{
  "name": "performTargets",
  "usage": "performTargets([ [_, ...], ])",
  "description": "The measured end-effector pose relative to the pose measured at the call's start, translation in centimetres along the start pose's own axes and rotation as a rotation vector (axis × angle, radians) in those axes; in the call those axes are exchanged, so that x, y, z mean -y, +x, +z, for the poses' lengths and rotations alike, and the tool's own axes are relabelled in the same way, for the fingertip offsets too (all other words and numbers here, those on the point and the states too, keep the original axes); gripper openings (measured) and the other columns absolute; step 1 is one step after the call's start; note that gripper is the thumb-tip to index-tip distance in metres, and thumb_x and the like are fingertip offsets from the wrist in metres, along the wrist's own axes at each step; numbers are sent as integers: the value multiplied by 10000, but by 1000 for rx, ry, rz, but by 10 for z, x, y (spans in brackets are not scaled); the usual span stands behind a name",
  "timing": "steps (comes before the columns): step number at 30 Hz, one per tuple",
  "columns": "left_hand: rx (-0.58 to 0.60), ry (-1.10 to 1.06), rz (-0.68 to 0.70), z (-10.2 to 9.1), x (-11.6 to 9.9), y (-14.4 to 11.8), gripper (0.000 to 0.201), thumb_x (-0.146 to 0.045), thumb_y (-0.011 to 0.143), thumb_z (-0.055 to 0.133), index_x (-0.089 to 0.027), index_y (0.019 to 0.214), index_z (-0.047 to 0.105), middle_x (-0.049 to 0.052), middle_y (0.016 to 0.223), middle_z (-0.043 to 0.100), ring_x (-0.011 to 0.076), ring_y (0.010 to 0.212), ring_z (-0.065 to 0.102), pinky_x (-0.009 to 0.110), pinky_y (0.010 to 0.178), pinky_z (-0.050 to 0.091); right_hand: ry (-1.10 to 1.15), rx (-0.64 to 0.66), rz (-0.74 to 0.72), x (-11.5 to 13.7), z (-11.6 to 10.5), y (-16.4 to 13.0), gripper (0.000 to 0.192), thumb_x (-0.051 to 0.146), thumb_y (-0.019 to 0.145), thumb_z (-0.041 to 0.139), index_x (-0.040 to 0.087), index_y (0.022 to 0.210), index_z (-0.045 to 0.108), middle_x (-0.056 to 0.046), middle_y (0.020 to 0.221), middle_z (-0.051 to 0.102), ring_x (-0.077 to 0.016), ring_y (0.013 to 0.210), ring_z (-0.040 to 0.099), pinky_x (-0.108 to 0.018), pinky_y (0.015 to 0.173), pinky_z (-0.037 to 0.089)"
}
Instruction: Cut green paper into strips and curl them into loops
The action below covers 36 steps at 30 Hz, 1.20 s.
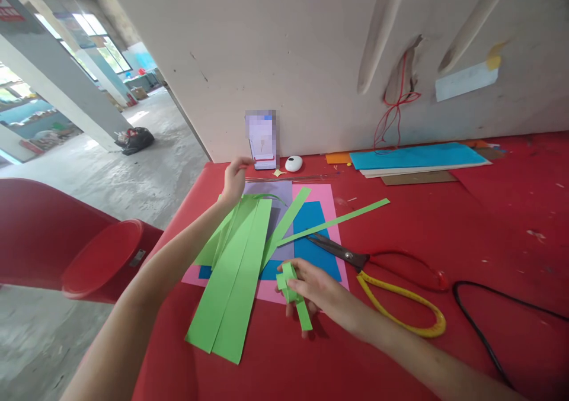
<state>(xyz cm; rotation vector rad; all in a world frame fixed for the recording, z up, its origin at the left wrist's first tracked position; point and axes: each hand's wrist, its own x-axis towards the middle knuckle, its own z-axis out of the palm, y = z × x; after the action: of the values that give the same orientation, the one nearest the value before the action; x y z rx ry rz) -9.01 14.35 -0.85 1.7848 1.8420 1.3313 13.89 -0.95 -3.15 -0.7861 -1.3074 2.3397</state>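
Note:
My right hand point(311, 285) is closed on a folded light-green paper strip point(290, 291); the strip crosses over itself, and one tail hangs down past the fingers. My left hand point(235, 179) reaches to the lower edge of a phone point(263, 140) that leans upright against the wall. Its index finger points out at the screen, the other fingers are partly curled, and nothing shows in them. Whether the fingertip touches the glass I cannot tell. Beneath the left forearm lie wide green paper strips point(235, 276). A narrow green strip point(338, 220) extends rightward from the pile.
Scissors point(351, 256) with red and yellow handles lie partly spread beside pink paper point(329, 193) and blue paper point(311, 217). Behind are a white oval device point(293, 163) and blue sheets point(418, 156). A black cable point(478, 327) curves at right. A red stool point(104, 259) stands left.

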Motion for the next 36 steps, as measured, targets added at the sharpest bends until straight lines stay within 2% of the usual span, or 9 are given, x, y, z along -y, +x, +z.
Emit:
performTargets([
  [2,136,-71,34,-11,-17,-36,280,-138,736,313,-181,794,584,57,894,649,166,921,602,318,882,481,8,-15,-2,1,1,0,333,432,805,548,197,994,406,4,817,532,-115,612,607,-226,421,516],
  [5,333,-150,82,-28,-44,-95,252,-278,841,352,-210,842,594,50,884,657,162,855,624,308,811,522,30,-59,-29,5,3,-1,316,437,816,530,194,976,408,-15,832,553,-113,594,592,-235,417,512],
  [8,546,-208,189,-41,-67,-143,246,-305,875,435,-250,1100,518,77,1079,613,181,1027,578,323,895,493,48,-112,-89,10,5,-5,276,434,852,487,204,989,423,-21,853,556,-104,616,570,-236,455,516],
  [11,606,-177,289,-47,-83,-168,406,-292,860,522,-258,1240,385,100,1213,506,216,1154,492,377,973,447,69,-148,-146,17,7,-10,269,464,855,483,221,964,442,-20,909,556,-110,678,566,-249,505,529],
  [14,555,-168,358,-48,-94,-172,418,-266,866,527,-261,1248,356,101,1226,467,219,1175,469,384,968,452,87,-131,-184,25,12,-17,275,472,854,486,215,951,474,-30,931,565,-137,735,586,-273,525,533],
  [20,445,-228,477,-46,-101,-168,226,-265,849,567,-220,1055,485,92,1163,495,196,1112,517,332,875,500,28,-153,-172,45,22,-31,308,464,859,474,197,1010,503,-28,813,591,-158,710,601,-292,536,533],
  [26,386,-268,527,-47,-98,-166,204,-202,831,591,-214,1016,505,61,1068,528,162,1030,541,304,865,487,-24,-189,-157,55,23,-38,316,452,866,457,195,1034,528,-71,929,608,-158,723,584,-278,529,517],
  [32,406,-351,340,-48,-92,-163,397,-187,833,585,-250,1178,399,44,1099,516,127,1012,523,293,919,446,-137,-256,-156,53,18,-39,344,520,841,470,237,999,585,-37,952,595,-134,721,546,-276,628,501],
  [36,493,-400,164,-47,-97,-161,259,-225,850,553,-208,1089,456,31,955,542,110,893,554,273,851,472,-221,-265,-171,56,18,-40,322,507,846,456,254,1008,574,-23,936,572,-134,732,543,-288,636,490],
])
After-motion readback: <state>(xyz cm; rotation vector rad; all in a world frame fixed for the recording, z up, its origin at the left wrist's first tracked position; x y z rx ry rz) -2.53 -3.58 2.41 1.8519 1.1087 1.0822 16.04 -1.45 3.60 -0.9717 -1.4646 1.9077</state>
